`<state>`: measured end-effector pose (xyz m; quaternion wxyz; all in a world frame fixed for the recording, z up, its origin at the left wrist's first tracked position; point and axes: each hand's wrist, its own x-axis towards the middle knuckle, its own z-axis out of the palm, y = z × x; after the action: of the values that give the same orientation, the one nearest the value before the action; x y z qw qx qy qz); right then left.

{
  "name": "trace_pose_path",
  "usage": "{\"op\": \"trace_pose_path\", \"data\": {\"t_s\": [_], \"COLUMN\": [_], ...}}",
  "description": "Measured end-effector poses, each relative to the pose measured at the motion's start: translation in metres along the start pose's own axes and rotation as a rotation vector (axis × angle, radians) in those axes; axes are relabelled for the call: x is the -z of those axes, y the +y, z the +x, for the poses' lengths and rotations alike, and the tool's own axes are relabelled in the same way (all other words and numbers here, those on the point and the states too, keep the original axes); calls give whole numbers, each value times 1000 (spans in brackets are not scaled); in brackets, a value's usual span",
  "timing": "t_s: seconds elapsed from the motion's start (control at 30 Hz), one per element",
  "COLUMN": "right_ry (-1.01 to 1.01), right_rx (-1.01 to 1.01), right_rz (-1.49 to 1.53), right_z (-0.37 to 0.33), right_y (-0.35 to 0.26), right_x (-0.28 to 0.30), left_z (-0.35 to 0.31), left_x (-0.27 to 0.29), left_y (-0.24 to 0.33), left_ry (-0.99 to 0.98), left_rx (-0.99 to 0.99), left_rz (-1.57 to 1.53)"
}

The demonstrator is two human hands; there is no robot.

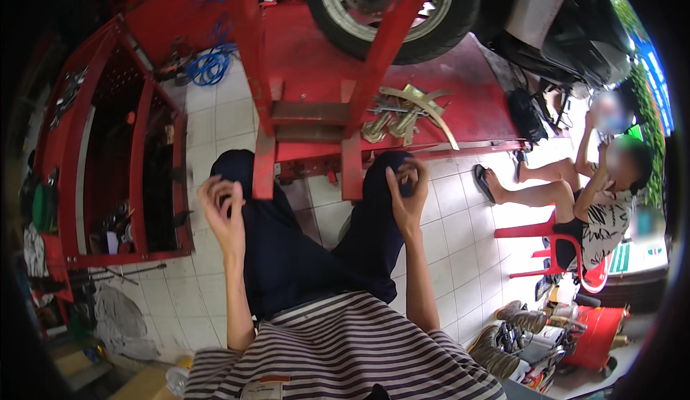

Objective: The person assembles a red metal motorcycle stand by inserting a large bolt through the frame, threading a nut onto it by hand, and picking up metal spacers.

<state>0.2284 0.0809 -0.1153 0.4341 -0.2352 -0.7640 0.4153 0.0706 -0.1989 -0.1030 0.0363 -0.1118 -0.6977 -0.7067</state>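
My left hand (223, 202) is raised by my left knee, its fingers loosely curved and apart, with nothing visible in it. On the other side, my right hand (410, 191) hovers near my right knee with bent, separated fingers and holds nothing I can see. Between my dark-trousered knees stands a red metal frame (309, 112) with two upright legs. Beyond it is a red platform (474, 91), where curved and flat metal parts (406, 116) lie in a loose pile. A wheel with a black tyre (424, 51) rises at the far side of the platform.
A red tool cabinet (72, 213) stands at left, near a coiled blue hose (210, 67). At right a person (600, 217) sits on a red plastic chair (568, 245), with another person behind. Metal engine parts (517, 335) crowd the tiled floor (460, 220) at lower right.
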Motion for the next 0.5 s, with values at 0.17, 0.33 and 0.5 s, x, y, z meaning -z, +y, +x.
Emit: {"op": "trace_pose_path", "data": {"t_s": [0.17,0.33,0.5], "right_ry": [-72,-70,-122], "right_rx": [131,95,368], "right_rz": [194,285,94], "right_z": [89,139,142], "right_y": [-56,-66,-45], "right_x": [-69,-120,-117], "left_z": [105,164,169], "left_x": [-46,-82,-90], "left_y": [19,6,-5], "left_ry": [-289,-634,-679], "left_rx": [-406,-264,-184], "left_rz": [170,-178,-318]}}
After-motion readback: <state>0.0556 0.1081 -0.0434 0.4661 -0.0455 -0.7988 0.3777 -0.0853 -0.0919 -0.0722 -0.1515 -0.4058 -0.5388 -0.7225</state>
